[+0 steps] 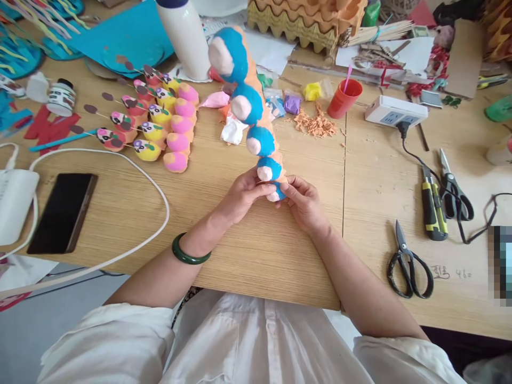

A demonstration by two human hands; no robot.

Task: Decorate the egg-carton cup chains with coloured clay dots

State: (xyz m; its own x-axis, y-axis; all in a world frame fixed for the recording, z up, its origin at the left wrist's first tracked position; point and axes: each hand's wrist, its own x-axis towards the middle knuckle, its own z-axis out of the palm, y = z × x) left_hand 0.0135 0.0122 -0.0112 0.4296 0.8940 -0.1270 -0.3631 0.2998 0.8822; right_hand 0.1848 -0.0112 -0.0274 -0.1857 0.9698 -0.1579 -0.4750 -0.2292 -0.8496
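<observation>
Between my hands is a strip of orange egg carton (256, 69), its row of bumps covered with blue clay (256, 101) and pale pink clay patches. It is tilted, with its far end raised toward the camera. My left hand (244, 197) grips the near end from the left, thumb on the last bump. From the right, my right hand (302, 202) pinches the same end, its thumb on the blue clay. Fingers underneath are partly hidden. To the left lie finished-looking carton strips: one with pink bumps (182, 125), one yellow (148, 149), one red (110, 138).
A red cup (345, 98), orange shavings (316, 125) and a power strip (396, 111) lie beyond my right hand. Scissors (408, 261) and a utility knife (434, 208) are at right. A phone (63, 213) and white cable (160, 194) lie left; a white bottle (188, 42) stands behind.
</observation>
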